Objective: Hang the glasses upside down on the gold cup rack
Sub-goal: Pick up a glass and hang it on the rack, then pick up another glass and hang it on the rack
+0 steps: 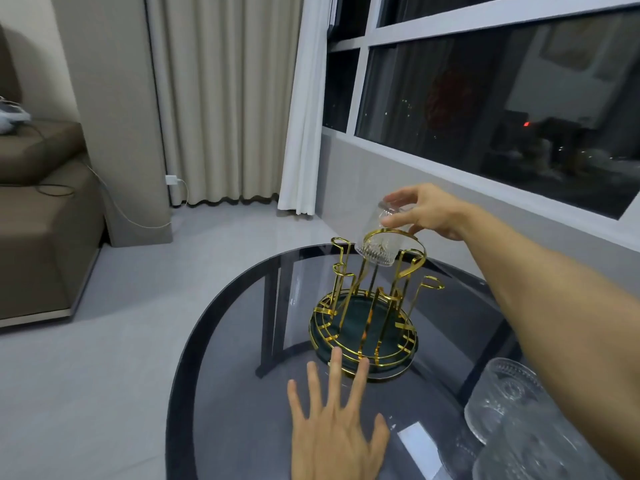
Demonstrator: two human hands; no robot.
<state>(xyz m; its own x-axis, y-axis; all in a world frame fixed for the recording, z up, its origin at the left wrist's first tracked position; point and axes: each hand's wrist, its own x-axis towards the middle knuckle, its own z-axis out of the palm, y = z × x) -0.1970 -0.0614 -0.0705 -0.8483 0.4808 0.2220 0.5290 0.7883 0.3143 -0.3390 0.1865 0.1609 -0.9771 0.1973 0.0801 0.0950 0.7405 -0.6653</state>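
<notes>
The gold cup rack (367,317) with a dark green round base stands on the smoked glass table (235,393). My right hand (426,211) grips a clear patterned glass (379,242) by its bottom, mouth down and tilted, over the far pegs behind the rack's ring handle. My left hand (337,427) lies flat with fingers spread on the table, fingertips touching the rack's near rim. Two more patterned glasses (502,400) stand at the lower right, partly hidden by my right forearm.
A window wall runs along the right behind the table. Curtains (225,98) hang at the back. A brown sofa (38,216) sits at the left with a charger cable on the grey floor.
</notes>
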